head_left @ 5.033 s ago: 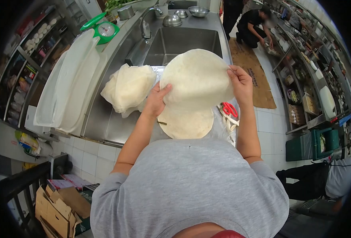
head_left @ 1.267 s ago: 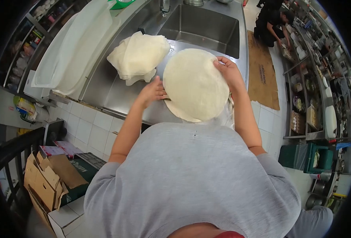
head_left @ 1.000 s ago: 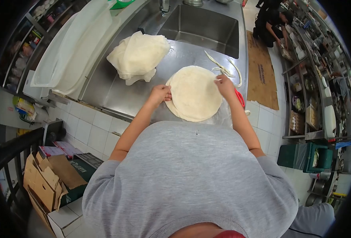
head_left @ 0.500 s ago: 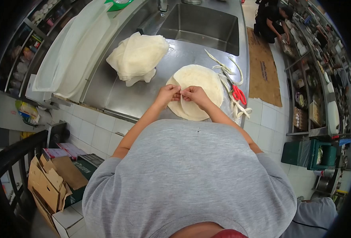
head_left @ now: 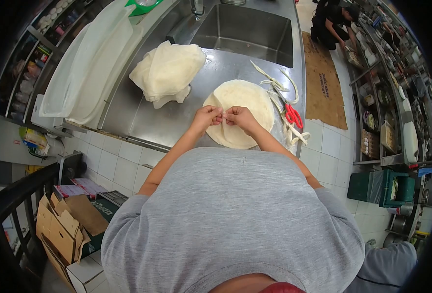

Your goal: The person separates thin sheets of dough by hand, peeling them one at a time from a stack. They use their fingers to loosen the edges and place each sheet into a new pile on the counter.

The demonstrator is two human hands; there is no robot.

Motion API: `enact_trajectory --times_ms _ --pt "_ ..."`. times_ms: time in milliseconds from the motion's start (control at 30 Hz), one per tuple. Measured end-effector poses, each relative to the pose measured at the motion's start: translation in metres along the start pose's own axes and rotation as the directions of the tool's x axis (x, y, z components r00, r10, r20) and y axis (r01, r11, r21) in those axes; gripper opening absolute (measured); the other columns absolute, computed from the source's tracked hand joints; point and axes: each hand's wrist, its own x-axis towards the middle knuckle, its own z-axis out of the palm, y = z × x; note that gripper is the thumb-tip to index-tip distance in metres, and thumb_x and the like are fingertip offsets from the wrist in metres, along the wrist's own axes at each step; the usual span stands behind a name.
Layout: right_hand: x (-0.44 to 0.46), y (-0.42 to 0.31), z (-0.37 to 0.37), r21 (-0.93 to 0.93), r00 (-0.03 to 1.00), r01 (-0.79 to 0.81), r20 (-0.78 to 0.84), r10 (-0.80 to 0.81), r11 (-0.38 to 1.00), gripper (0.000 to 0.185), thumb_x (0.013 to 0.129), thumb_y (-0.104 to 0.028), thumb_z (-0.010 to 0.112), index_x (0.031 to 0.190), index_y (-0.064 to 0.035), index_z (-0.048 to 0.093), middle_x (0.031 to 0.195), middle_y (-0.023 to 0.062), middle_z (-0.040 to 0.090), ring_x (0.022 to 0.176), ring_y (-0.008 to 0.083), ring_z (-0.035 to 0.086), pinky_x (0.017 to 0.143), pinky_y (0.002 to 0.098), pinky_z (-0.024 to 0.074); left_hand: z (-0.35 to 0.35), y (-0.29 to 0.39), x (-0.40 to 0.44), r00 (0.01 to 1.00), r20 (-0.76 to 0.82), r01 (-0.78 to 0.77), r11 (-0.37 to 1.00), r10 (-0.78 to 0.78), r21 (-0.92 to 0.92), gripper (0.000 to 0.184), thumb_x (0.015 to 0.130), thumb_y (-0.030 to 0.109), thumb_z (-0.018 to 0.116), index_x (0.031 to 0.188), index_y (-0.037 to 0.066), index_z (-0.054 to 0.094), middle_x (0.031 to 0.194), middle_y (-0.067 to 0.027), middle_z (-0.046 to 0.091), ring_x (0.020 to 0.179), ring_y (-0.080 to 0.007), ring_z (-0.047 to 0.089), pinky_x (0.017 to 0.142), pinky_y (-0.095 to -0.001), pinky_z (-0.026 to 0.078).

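L hand [head_left: 206, 118] + R hand [head_left: 241, 118] together mid-frame now, apart 1 sec ago
Fingers pinching sheet [head_left: 251, 101] edge, so it's prob lifted off the stack

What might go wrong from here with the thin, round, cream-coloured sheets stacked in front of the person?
The thin, round, cream-coloured top sheet might tear: the left hand and right hand pinch it with their fingertips close together, near its lifted left edge.

The red-handled scissors lie near the edge of the stainless-steel counter, so a sweep of the right arm could knock them off.

The loose, pale strips beside the stack might get mixed in.
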Motion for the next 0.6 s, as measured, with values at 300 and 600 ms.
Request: enact_trajectory --times_ms 300,600 --pt "-0.002 -0.005 -0.003 -0.146 0.998 0.056 0.039 -0.051 0.988 0.017 0.081 -0.007 0.065 0.095 0.0013 0.065 0.081 0.0042 0.063 0.067 0.0105 0.056 0.064 0.0238 0.0473 0.009 0.004 0.000 0.993 -0.074 -0.067 0.971 0.086 0.228 0.029 0.082 0.021 0.068 0.097 -0.001 0.056 0.086 -0.0073 0.063 0.072 -0.0119 0.061 0.060 -0.0248 0.051" --pt "0.007 -0.007 -0.109 -0.798 0.723 -0.384 -0.573 -0.386 0.464 0.050 0.069 -0.027 0.075 0.108 -0.0002 0.060 0.097 0.0205 0.063 0.090 0.0332 0.062 0.079 0.0400 0.0486 0.005 -0.021 0.010 0.954 -0.146 -0.238 0.959 0.260 0.151 0.029 0.077 0.003 0.059 0.104 -0.003 0.051 0.088 -0.0107 0.063 0.070 -0.0166 0.062 0.057 -0.0285 0.053"
